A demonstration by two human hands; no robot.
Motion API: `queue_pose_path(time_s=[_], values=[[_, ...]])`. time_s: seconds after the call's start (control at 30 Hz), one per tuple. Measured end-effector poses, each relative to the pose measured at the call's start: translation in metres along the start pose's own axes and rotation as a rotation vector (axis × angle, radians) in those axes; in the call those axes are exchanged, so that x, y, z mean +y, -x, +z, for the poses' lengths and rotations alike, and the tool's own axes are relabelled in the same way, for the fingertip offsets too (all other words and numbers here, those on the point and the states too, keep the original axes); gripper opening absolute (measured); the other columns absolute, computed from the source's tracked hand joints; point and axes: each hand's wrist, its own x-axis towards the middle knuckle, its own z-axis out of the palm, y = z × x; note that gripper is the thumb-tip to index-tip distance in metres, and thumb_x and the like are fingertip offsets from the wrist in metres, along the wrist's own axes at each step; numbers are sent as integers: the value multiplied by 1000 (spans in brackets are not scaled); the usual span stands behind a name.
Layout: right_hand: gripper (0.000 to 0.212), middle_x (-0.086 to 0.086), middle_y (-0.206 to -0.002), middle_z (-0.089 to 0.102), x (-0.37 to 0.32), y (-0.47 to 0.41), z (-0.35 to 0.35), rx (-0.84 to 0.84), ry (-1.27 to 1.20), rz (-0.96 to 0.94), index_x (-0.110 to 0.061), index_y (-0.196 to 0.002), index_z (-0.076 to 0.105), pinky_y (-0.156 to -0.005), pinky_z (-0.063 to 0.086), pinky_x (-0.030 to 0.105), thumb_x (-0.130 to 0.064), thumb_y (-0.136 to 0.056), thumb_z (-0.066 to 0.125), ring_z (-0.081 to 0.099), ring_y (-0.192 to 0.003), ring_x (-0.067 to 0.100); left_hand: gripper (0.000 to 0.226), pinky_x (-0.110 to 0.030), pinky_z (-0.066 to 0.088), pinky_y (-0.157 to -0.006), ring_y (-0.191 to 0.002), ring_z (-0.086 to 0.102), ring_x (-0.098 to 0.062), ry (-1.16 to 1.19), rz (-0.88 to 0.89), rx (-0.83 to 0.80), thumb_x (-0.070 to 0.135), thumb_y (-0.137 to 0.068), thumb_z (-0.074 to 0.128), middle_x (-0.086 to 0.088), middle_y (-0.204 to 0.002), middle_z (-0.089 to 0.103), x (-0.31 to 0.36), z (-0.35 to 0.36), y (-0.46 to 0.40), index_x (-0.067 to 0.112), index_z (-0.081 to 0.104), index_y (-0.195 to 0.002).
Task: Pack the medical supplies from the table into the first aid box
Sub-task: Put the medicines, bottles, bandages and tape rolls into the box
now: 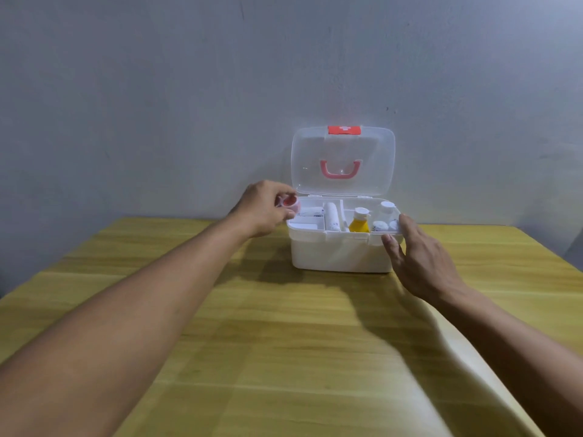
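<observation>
Both arms outstretched, left hand pinched closed around something small, right hand open, fingers spread.

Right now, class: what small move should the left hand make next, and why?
Probably lower the pink tape roll into the box's near-left compartment. The left hand holds it at the box's left edge, the lid is up, and that compartment looks unfilled.

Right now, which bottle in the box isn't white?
The yellow bottle, upright in the tray's middle with a white cap. The other bottles to its right are white or clear.
</observation>
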Motion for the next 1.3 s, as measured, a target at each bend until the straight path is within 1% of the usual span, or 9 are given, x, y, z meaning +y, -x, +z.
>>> queue_pose_path(time_s=[0.2, 0.33, 0.4, 0.53, 0.67, 0.8, 1.0, 1.17, 1.3], values=[[39, 9, -130, 53, -2, 3, 2, 10, -55, -1, -13, -127, 40, -76, 41, 38, -38, -97, 39, 55, -108, 36, 41, -20, 40, -88, -110, 62, -19, -79, 40, -207, 13, -84, 70, -6, -123, 67, 30, 22, -9, 15, 65, -125], [44, 7, -133, 51, 0, 4, 3, 10, -74, -16, -13, -131, 38, -83, 45, 40, -40, -97, 39, 54, -113, 33, 33, -30, 42, -102, -120, 55, -24, -106, -25, -435, 16, -94, 54, -10, -132, 61, 35, 25, -13, 8, 64, -124], [48, 6, -139, 47, 1, 4, 3, 10, -83, -31, -14, -137, 35, -87, 46, 40, -41, -97, 38, 52, -118, 31, 29, -32, 37, -98, -122, 50, -28, -145, -55, -512, 10, -95, 44, -16, -132, 56, 38, 28, -14, 0, 61, -116], [54, 6, -145, 43, 2, 4, 3, 3, -88, -35, -14, -142, 30, -94, 44, 39, -42, -96, 38, 48, -126, 28, 43, -54, 12, -117, -147, 17, -28, -348, 26, -461, 13, -101, 27, -20, -156, 25, 40, 33, -9, -5, 38, -139], [53, 5, -143, 44, 2, 4, 5, 10, -100, -42, -16, -142, 30, -92, 43, 38, -42, -96, 38, 48, -124, 27, 52, -64, -5, -115, -151, -10, -22, -487, 50, -559, 21, -103, 12, -9, -164, -6, 29, 40, -5, 5, 17, -152], [56, 7, -141, 45, 3, 4, 8, 9, -115, -41, -15, -139, 32, -92, 43, 37, -47, -94, 36, 48, -124, 28, 53, -55, -10, -118, -151, -9, -14, -340, 11, -505, 33, -103, 10, 1, -164, -5, 21, 44, -3, 22, 15, -154], [56, 10, -136, 50, -2, 2, 4, 45, -40, 6, -12, -138, 35, -90, 43, 39, -47, -94, 37, 50, -119, 31, 62, -51, -11, -117, -150, -8, -13, -259, 4, -287, 46, -101, 16, -1, -164, -4, 14, 49, -10, 14, 11, -154], [58, 16, -147, 41, -19, -30, -14, 107, -54, 45, -7, -145, 31, -102, 37, 41, -41, -98, 37, 43, -130, 32, 70, -48, -10, -119, -150, -9, -15, -320, 30, -315, 54, -98, 12, -3, -164, -6, 13, 53, -21, 13, 3, -154], [53, 19, -141, 47, -33, -83, -23, 126, -39, -28, -8, -142, 37, -97, 40, 42, -36, -97, 43, 47, -124, 35, 79, -49, -4, -121, -151, -5, -18, -405, 34, -367, 62, -94, 12, -5, -164, -3, 10, 64, -24, 11, 2, -154]])
